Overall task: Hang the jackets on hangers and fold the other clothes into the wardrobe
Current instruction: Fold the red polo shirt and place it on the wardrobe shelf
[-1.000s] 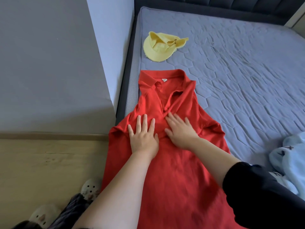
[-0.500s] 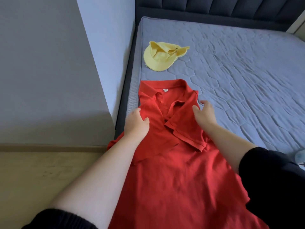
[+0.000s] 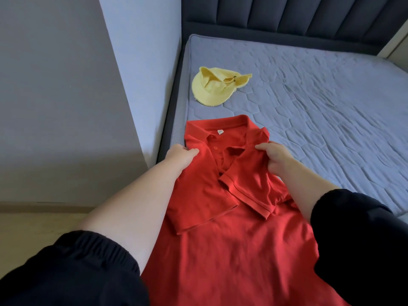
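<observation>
**Both sleeves folded in, both hands gripping the shoulders of the red polo**

The red polo shirt lies face up along the near left edge of the mattress, collar toward the headboard, its lower part running out of view at the bottom. Both short sleeves are turned inward across the chest; the right one lies on top, its hem slanting over the button placket, and the left one lies flat under it.

Your left hand is curled closed at the shirt's left shoulder, right at the mattress edge, thumb on top of the cloth and fingers tucked around the folded edge. Your right hand is closed on the right shoulder fold, a bunch of red cloth pinched between thumb and fingers and lifted slightly off the bed. Neither hand is open; each has shirt fabric and nothing else in it. Black sleeves are pushed up on both forearms.

Past the collar, well apart from the shirt, a yellow hat lies crumpled on the quilted grey-blue mattress. A dark padded headboard stands behind it. To the left, a grey wall juts beside the bed, with pale wooden floor at its foot.
</observation>
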